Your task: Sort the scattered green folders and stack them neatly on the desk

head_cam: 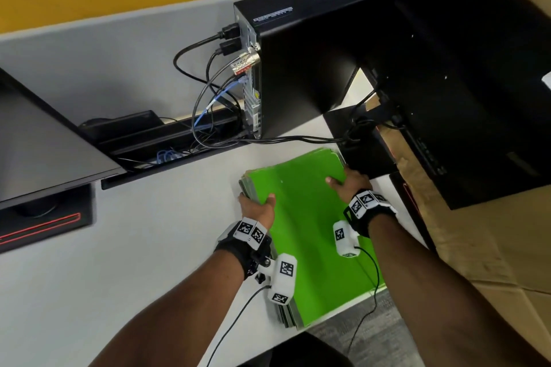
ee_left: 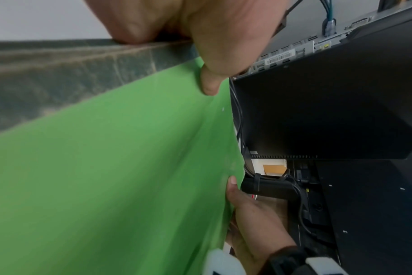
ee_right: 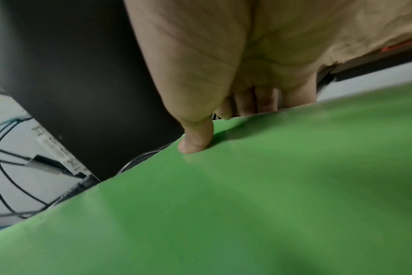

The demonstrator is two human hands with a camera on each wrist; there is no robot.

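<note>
A thick stack of bright green folders [head_cam: 307, 217] lies on the white desk [head_cam: 149, 232], its near end jutting past the desk's front edge. My left hand [head_cam: 258, 202] grips the stack's left edge, thumb on the top folder [ee_left: 106, 176] and fingers curled down its side. My right hand [head_cam: 347, 182] grips the right edge near the far corner, thumb [ee_right: 195, 137] pressed on the top sheet [ee_right: 247, 204], fingers wrapped under. The folder edges look roughly aligned.
A black computer tower [head_cam: 298, 53] with several cables [head_cam: 208, 92] stands just behind the stack. A monitor and its base [head_cam: 366, 143] crowd the right side, another monitor [head_cam: 44, 134] the left. Cardboard [head_cam: 492, 247] lies at right. Bare desk spreads to the left.
</note>
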